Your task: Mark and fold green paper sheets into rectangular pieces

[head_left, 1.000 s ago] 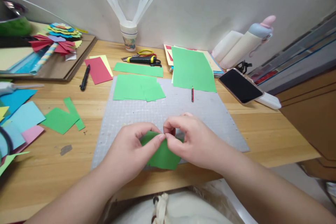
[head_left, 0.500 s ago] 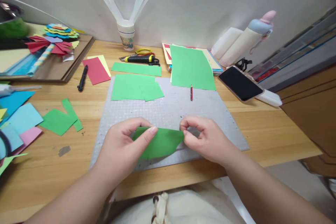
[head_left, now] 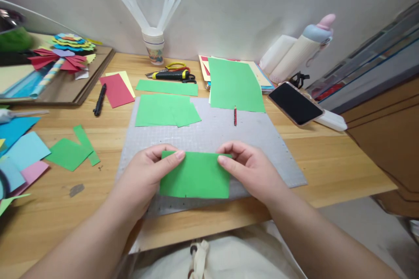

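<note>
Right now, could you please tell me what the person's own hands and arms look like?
The left hand and right hand are bare, with no gloves or rings visible. The forearms show no sleeves, watch or bracelet in view. Cream clothing with a knotted tie shows at the lap.

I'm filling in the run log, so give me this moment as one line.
left hand: pinching green paper near upper-left corner; right hand: pinching near upper-right; green paper: over grey mat; red pencil: on mat
</note>
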Motion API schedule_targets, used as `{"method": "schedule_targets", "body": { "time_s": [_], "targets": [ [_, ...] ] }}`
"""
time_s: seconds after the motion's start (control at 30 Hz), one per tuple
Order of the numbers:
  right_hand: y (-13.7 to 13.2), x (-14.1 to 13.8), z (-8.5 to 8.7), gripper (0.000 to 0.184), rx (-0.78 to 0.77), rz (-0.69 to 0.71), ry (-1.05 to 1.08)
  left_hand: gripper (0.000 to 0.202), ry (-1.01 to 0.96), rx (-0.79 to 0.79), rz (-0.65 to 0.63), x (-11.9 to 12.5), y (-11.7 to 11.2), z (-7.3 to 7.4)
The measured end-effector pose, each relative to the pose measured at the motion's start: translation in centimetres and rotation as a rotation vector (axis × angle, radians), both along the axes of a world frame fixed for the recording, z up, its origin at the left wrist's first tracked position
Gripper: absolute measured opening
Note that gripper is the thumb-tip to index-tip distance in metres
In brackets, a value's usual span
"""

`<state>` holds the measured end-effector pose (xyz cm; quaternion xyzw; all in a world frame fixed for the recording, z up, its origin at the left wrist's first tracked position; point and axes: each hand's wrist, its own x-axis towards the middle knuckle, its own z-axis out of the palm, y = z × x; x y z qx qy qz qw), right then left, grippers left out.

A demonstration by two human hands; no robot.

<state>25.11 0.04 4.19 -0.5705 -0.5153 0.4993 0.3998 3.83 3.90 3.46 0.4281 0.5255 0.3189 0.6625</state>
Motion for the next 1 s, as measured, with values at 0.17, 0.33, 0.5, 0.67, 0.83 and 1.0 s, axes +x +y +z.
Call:
{"method": "schedule_targets", "body": {
  "time_s": [0.17,0.33,0.5,0.67,0.83,1.0],
  "targets": [
    [0.1,-0.6,-0.4,0.017,-0.148,0.131,-0.036,0.029,0.319,0.372,-0.084,0.2,-0.1,0.1],
    [-0.5,-1.2,-0.7,0.008,-0.2,0.311,-0.132,0.018,0.474,0.47,-0.501,0.5,-0.8,0.7],
    [-0.7,-2.1,-0.8,0.007,-0.105,0.294,-0.157,0.014,0.511,0.555,-0.543,0.7,-1.0,0.5],
    [-0.6,-2.1,-0.9,0.012,0.007,0.219,-0.129,0.008,0.457,0.442,-0.515,0.6,-0.9,0.3],
    [-0.4,-1.1,-0.4,0.016,-0.005,0.085,-0.041,0.005,0.397,0.341,-0.502,0.6,-0.9,0.3],
    [-0.1,1.0,0.1,0.022,-0.008,-0.06,-0.079,0.006,0.41,0.309,-0.477,0.6,-1.0,0.6]
  ]
}}
